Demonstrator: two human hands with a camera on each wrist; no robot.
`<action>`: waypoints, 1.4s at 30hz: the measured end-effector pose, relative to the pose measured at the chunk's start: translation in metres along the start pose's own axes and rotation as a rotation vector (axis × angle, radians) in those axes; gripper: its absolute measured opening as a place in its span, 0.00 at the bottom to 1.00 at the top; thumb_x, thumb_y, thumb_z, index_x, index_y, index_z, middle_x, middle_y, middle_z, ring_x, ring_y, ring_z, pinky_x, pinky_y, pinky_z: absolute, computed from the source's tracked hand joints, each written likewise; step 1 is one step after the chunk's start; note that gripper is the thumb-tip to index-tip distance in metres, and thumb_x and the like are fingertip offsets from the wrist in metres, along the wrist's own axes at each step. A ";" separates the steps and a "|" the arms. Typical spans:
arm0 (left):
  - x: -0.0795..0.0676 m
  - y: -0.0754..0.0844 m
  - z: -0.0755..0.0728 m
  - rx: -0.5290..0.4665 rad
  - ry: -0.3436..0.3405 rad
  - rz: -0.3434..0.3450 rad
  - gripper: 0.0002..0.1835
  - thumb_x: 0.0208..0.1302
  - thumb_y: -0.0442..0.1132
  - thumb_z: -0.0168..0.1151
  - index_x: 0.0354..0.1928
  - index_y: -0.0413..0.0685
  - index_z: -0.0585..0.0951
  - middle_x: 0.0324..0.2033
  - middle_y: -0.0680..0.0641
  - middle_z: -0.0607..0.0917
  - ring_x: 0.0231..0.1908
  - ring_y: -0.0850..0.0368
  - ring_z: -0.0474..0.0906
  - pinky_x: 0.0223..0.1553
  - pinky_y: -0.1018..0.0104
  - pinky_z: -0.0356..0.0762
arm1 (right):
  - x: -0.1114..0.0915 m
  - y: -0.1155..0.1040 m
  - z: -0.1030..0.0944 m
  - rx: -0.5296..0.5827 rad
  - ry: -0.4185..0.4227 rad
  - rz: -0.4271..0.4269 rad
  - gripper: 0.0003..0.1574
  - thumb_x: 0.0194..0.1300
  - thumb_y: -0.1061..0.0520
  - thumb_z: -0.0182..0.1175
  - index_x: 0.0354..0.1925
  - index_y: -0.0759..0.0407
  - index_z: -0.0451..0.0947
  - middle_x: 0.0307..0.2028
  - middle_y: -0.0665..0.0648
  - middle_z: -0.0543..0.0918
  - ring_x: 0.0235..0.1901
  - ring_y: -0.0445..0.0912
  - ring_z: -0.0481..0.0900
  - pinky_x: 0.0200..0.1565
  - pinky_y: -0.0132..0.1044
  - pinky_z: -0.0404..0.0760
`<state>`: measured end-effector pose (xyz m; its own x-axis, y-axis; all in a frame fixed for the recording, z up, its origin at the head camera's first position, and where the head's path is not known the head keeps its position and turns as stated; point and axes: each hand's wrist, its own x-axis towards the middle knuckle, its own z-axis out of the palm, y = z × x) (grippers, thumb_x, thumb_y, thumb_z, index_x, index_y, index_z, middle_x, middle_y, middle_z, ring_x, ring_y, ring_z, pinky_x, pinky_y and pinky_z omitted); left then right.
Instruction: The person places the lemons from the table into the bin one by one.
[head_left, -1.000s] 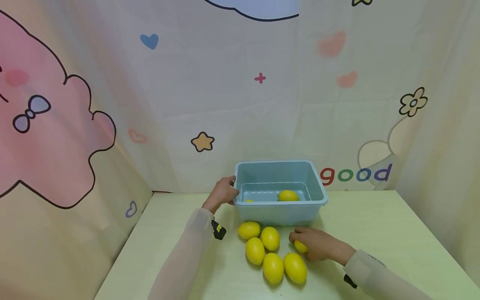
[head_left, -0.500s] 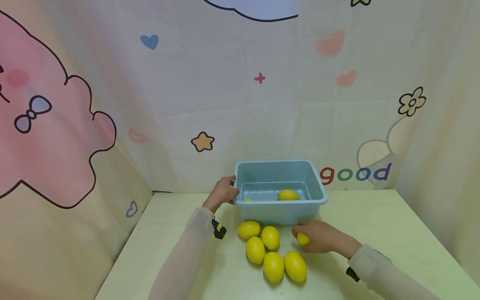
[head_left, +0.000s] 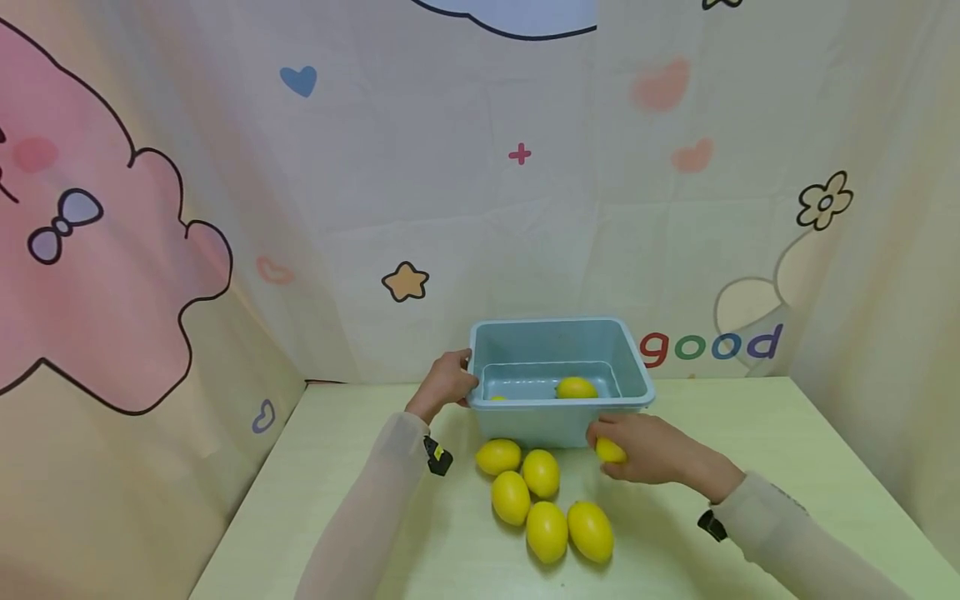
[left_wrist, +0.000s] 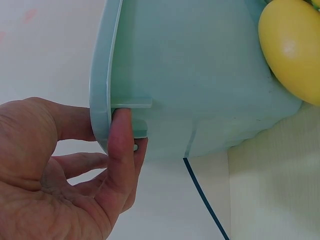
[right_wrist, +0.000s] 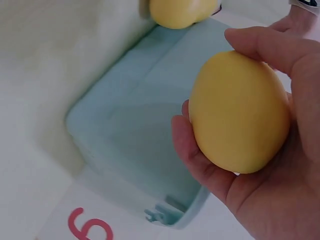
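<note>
Backdrop [head_left: 450,183] reads "good"; left grip [head_left: 448,379] pinches blue bin [head_left: 540,426], right grip [head_left: 652,451] curls round lemon [right_wrist: 240,112]

A pale backdrop [head_left: 420,150] hangs behind a table [head_left: 300,467]. Its print shows a pink figure [head_left: 112,308] with a bow [head_left: 62,225] at far left, a blue heart [head_left: 298,81], an orange star [head_left: 406,282], and, rightward, a flower [head_left: 825,202] higher than the word "good" [head_left: 702,347].

Pale beige long sleeves [head_left: 360,517], small black devices [head_left: 712,526] at both cuffs [head_left: 405,427], yellow marking [head_left: 438,454] on the left one.
</note>
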<state>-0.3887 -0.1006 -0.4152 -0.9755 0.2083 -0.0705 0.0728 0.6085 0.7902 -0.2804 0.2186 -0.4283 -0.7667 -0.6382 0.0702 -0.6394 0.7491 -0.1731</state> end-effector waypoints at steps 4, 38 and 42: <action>0.000 0.000 -0.001 -0.004 -0.001 -0.004 0.31 0.61 0.28 0.56 0.68 0.43 0.69 0.53 0.37 0.80 0.43 0.44 0.83 0.28 0.65 0.87 | 0.000 -0.006 -0.012 -0.016 0.023 -0.015 0.16 0.56 0.50 0.70 0.41 0.41 0.75 0.36 0.42 0.74 0.35 0.40 0.71 0.35 0.31 0.75; 0.000 -0.004 -0.001 -0.019 0.003 0.009 0.31 0.59 0.28 0.57 0.67 0.43 0.70 0.52 0.36 0.80 0.40 0.45 0.83 0.27 0.64 0.87 | 0.021 -0.024 -0.078 -0.056 0.282 -0.053 0.18 0.58 0.51 0.69 0.46 0.50 0.78 0.42 0.48 0.80 0.31 0.39 0.73 0.33 0.30 0.79; 0.001 -0.004 -0.001 -0.024 0.000 0.005 0.35 0.60 0.29 0.57 0.71 0.43 0.65 0.56 0.34 0.78 0.47 0.38 0.83 0.27 0.65 0.87 | 0.026 -0.022 -0.088 -0.056 0.328 -0.076 0.16 0.59 0.52 0.68 0.46 0.51 0.77 0.40 0.48 0.79 0.30 0.39 0.73 0.32 0.31 0.79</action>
<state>-0.3900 -0.1033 -0.4176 -0.9751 0.2117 -0.0662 0.0731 0.5885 0.8052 -0.2914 0.2005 -0.3363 -0.6884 -0.6085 0.3947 -0.6909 0.7158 -0.1013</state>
